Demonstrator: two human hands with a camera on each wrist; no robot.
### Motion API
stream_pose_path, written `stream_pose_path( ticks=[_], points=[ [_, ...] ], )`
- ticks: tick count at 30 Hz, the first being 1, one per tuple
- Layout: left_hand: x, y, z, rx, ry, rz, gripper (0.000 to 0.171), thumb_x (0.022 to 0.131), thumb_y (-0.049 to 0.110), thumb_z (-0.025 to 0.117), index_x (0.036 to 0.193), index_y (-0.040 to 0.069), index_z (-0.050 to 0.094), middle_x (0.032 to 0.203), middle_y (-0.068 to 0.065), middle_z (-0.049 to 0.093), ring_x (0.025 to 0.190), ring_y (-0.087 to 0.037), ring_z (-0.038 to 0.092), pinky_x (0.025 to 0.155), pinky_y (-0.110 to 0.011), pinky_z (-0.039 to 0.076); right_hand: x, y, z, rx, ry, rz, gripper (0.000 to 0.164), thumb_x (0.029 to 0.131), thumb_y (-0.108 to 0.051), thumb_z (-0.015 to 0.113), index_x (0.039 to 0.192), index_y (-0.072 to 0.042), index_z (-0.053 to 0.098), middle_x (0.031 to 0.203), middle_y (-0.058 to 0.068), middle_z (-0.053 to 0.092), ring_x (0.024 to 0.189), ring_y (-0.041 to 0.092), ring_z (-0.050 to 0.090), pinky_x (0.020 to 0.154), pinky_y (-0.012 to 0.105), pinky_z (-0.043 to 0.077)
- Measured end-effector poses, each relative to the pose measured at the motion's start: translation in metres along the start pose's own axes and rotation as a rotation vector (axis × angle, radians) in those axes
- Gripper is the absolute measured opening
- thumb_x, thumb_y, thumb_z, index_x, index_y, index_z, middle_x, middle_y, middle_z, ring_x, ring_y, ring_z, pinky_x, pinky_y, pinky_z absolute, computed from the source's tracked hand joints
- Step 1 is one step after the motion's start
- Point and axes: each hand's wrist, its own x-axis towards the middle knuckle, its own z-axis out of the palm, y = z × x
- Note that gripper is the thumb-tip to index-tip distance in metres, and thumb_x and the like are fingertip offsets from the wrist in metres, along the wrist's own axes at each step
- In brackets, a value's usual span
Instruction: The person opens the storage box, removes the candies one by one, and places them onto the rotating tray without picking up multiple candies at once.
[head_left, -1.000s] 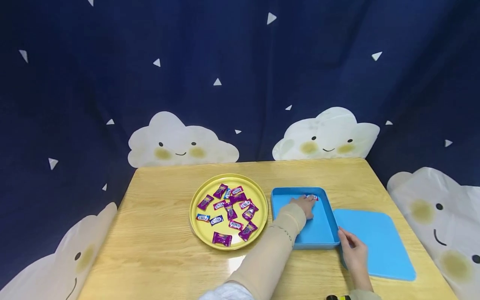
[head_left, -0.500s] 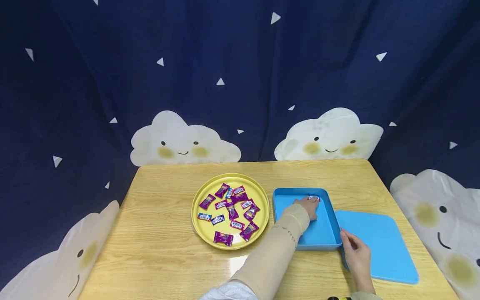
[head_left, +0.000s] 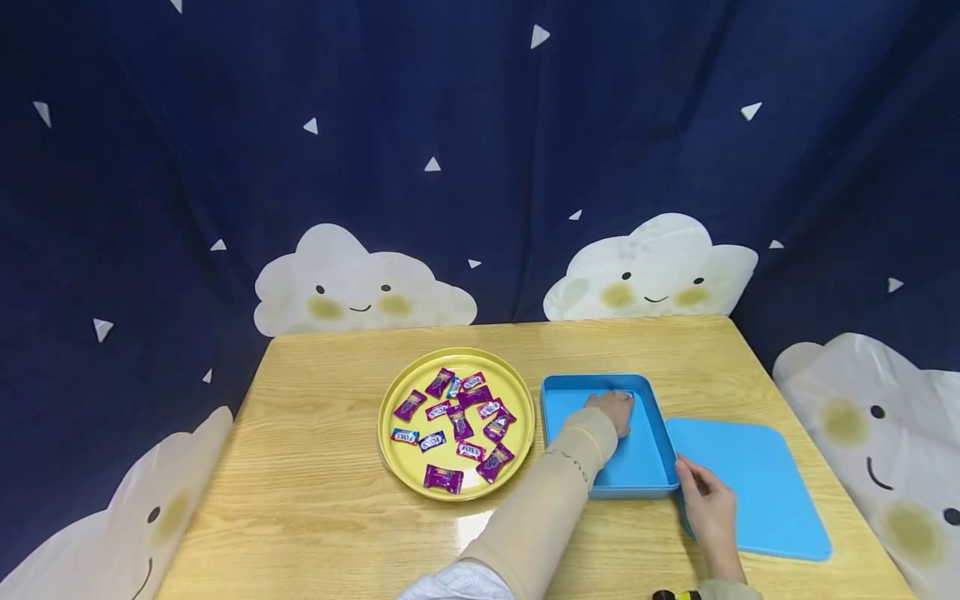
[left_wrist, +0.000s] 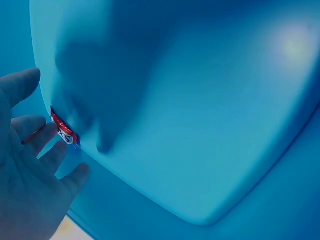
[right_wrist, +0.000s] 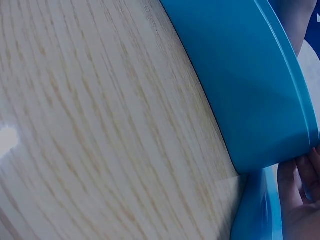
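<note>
My left hand [head_left: 613,413] reaches into a shallow blue box [head_left: 628,485]. In the left wrist view its fingers are spread and loosely bent over a small red-and-white wrapped candy [left_wrist: 65,131], with the thumb standing apart. The candy lies against the box's far wall; the fingers partly hide it. My right hand [head_left: 709,505] pinches the box's near right corner at the rim, though the right wrist view shows its fingertips only partly. Left of the box is a round yellow tray [head_left: 420,483] of wrapped candies, purple ones and smaller red or blue ones.
A flat blue lid [head_left: 776,492] lies on the wooden table [head_left: 315,467], right of the box and partly beneath my right hand. A dark blue curtain [head_left: 480,100] with white clouds hangs behind the table's far edge.
My left fingers have moved over the candy in the box, so less of it shows in the head view. My right hand keeps its place on the corner.
</note>
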Motion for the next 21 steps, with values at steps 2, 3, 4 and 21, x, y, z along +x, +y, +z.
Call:
stream_pose_path(
  ticks=[2, 3, 4, 21],
  points=[
    [-0.003, 0.001, -0.002, 0.018, 0.000, 0.000, 0.051, 0.091, 0.039, 0.051, 0.139, 0.033, 0.035, 0.143, 0.019, 0.031, 0.130, -0.001, 0.029, 0.104, -0.024, 0.030, 0.000, 0.001, 0.000, -0.004, 0.004, -0.003, 0.039, 0.092, -0.031, 0.052, 0.115, -0.001, 0.062, 0.116, 0.019, 0.059, 0.077, -0.021, 0.037, 0.067, 0.001, 0.035],
    [-0.005, 0.001, -0.004, 0.034, -0.005, -0.001, 0.053, 0.091, 0.040, 0.051, 0.140, 0.032, 0.034, 0.143, 0.018, 0.030, 0.131, -0.001, 0.027, 0.104, -0.024, 0.030, 0.001, 0.001, -0.001, -0.007, 0.003, -0.002, 0.039, 0.092, -0.032, 0.052, 0.115, -0.002, 0.062, 0.116, 0.019, 0.059, 0.077, -0.021, 0.037, 0.067, 0.002, 0.035],
    [-0.008, 0.001, -0.006, 0.044, -0.010, -0.005, 0.054, 0.091, 0.040, 0.051, 0.140, 0.031, 0.033, 0.144, 0.018, 0.028, 0.132, -0.002, 0.025, 0.104, -0.024, 0.030, 0.001, 0.002, -0.001, -0.011, 0.001, -0.001, 0.040, 0.092, -0.033, 0.051, 0.115, -0.002, 0.062, 0.116, 0.019, 0.059, 0.078, -0.020, 0.037, 0.068, 0.003, 0.035],
    [0.001, -0.003, 0.000, -0.016, 0.032, 0.033, 0.037, 0.093, 0.020, 0.052, 0.129, 0.027, 0.050, 0.134, 0.012, 0.043, 0.123, -0.007, 0.041, 0.096, -0.024, 0.041, -0.001, -0.001, -0.003, 0.009, -0.040, 0.027, 0.043, 0.093, -0.034, 0.049, 0.120, -0.002, 0.059, 0.119, 0.019, 0.057, 0.081, -0.018, 0.036, 0.069, 0.002, 0.034]
  ],
)
